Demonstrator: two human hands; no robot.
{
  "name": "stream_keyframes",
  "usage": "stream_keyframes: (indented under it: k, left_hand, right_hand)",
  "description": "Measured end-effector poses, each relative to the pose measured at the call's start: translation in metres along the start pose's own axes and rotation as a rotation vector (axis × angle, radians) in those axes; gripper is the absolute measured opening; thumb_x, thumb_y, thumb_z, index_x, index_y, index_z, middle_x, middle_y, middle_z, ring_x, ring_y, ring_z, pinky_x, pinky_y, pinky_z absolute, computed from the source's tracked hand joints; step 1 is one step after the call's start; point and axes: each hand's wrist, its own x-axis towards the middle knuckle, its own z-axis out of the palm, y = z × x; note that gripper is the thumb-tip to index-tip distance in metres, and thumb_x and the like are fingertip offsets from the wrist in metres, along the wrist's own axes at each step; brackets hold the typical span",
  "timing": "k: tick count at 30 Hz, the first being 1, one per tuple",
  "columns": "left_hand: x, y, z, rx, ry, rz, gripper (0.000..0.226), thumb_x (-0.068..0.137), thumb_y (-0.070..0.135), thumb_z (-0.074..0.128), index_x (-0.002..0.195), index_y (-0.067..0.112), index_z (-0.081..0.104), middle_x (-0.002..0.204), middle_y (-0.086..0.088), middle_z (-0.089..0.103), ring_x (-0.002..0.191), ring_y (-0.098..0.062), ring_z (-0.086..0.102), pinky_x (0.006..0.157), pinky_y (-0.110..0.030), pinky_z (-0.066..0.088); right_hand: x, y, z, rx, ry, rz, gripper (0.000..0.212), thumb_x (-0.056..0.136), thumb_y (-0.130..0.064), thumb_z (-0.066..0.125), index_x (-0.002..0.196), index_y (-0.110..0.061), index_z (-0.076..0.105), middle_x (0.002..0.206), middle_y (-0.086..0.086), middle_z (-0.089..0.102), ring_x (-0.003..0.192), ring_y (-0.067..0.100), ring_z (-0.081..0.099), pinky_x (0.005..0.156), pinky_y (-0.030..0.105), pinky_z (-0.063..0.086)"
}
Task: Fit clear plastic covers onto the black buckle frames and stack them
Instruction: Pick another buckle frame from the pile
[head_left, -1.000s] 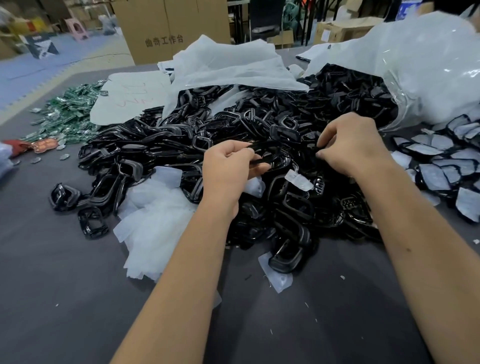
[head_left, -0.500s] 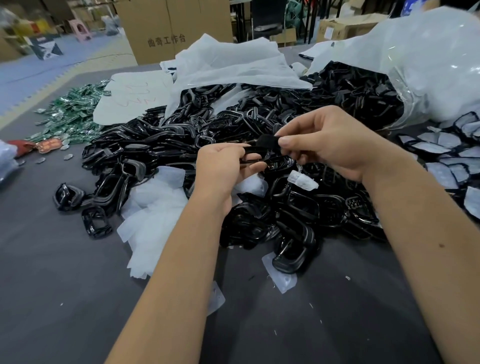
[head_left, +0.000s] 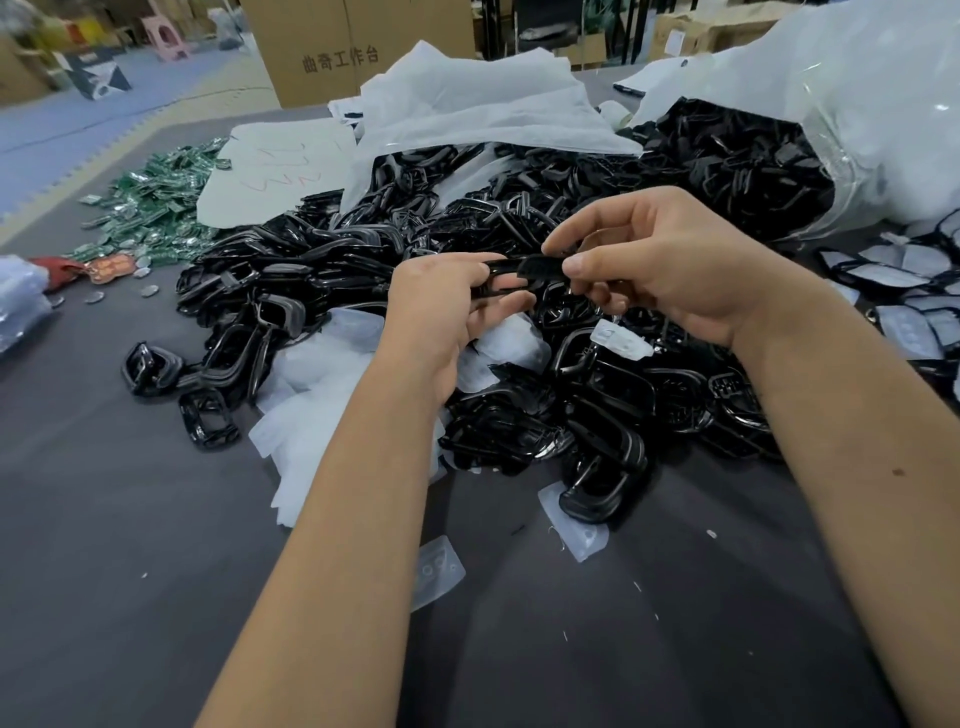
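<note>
A large heap of black buckle frames (head_left: 322, 270) covers the middle of the dark table (head_left: 130, 545). Above its near side both hands meet on one black buckle frame (head_left: 537, 267). My left hand (head_left: 447, 312) grips its left end with curled fingers. My right hand (head_left: 660, 260) pinches its right end between thumb and fingers. Whether a clear cover lies on that frame I cannot tell. Loose clear plastic covers (head_left: 439, 569) lie on the table near my forearms, with another clear cover (head_left: 621, 340) on the heap.
Covered buckles (head_left: 904, 306) lie in a group at the right edge. A clear bag (head_left: 857, 114) spills more frames at the back right. White wrapping (head_left: 317, 410) lies left of my left arm. Green packets (head_left: 150, 208) sit far left, a cardboard box (head_left: 332, 47) behind.
My right hand has left the heap and come left to meet my left hand, and it now pinches the frame my left hand holds. Both hands rose slightly.
</note>
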Motion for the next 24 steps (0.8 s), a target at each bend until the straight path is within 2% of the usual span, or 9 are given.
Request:
stream_keyframes:
  k: [6,9,12,15,17,21,24]
  left_hand:
    - [0.002,-0.001,-0.003,-0.049,-0.005,-0.003,0.026,0.101,-0.007,0.041,0.11,-0.014,0.064,0.076,-0.02,0.075,0.07,-0.031,0.076,0.067,-0.027,0.064]
    - [0.002,-0.001,-0.003,-0.045,-0.007,-0.007,0.026,0.101,-0.006,0.041,0.106,-0.012,0.065,0.077,-0.019,0.075,0.071,-0.031,0.077,0.069,-0.028,0.064]
    - [0.002,-0.001,-0.004,-0.042,0.001,-0.015,0.025,0.1,-0.006,0.041,0.105,-0.011,0.065,0.078,-0.019,0.076,0.071,-0.032,0.077,0.072,-0.029,0.065]
    - [0.003,-0.002,-0.003,-0.03,0.025,-0.009,0.025,0.1,-0.008,0.042,0.105,-0.01,0.067,0.077,-0.019,0.074,0.07,-0.031,0.076,0.074,-0.031,0.065]
    - [0.003,-0.002,-0.002,-0.023,0.054,0.003,0.025,0.099,-0.01,0.044,0.105,-0.008,0.068,0.076,-0.016,0.069,0.065,-0.028,0.075,0.072,-0.03,0.065]
    - [0.004,-0.005,-0.003,0.137,0.093,0.073,0.028,0.098,-0.008,0.05,0.096,0.0,0.077,0.076,-0.01,0.065,0.062,-0.021,0.074,0.08,-0.032,0.065]
    - [0.004,-0.01,-0.004,0.323,0.164,0.206,0.029,0.095,-0.006,0.055,0.093,0.008,0.08,0.074,-0.01,0.066,0.055,-0.016,0.071,0.077,-0.037,0.065]
  right_hand:
    - [0.001,0.0,0.003,0.031,0.08,-0.051,0.006,0.09,0.002,0.075,0.091,-0.004,0.074,0.069,0.008,0.071,0.058,0.013,0.06,0.048,0.02,0.046]
    - [0.0,-0.001,0.004,0.029,0.103,-0.056,0.008,0.09,0.0,0.076,0.086,-0.006,0.073,0.07,0.008,0.07,0.059,0.013,0.06,0.047,0.019,0.045]
    - [-0.002,-0.002,0.005,0.029,0.14,-0.053,0.014,0.092,-0.002,0.074,0.082,-0.011,0.07,0.077,0.007,0.069,0.071,0.013,0.071,0.049,0.021,0.048]
    - [-0.003,-0.003,0.01,0.198,0.163,-0.082,0.02,0.096,0.005,0.065,0.081,-0.008,0.061,0.093,0.017,0.069,0.09,0.03,0.079,0.052,0.024,0.054]
    - [-0.001,-0.003,0.014,0.267,0.199,-0.112,0.022,0.097,0.009,0.061,0.082,-0.007,0.058,0.091,0.019,0.069,0.088,0.034,0.079,0.051,0.024,0.054]
    - [0.008,0.002,0.021,0.306,0.308,-0.127,0.019,0.095,0.011,0.061,0.086,-0.007,0.063,0.067,0.003,0.07,0.067,0.023,0.073,0.052,0.021,0.049]
    - [0.013,0.009,0.024,0.272,0.308,-0.091,0.019,0.092,0.009,0.067,0.087,-0.009,0.07,0.07,0.001,0.069,0.066,0.016,0.065,0.058,0.02,0.049]
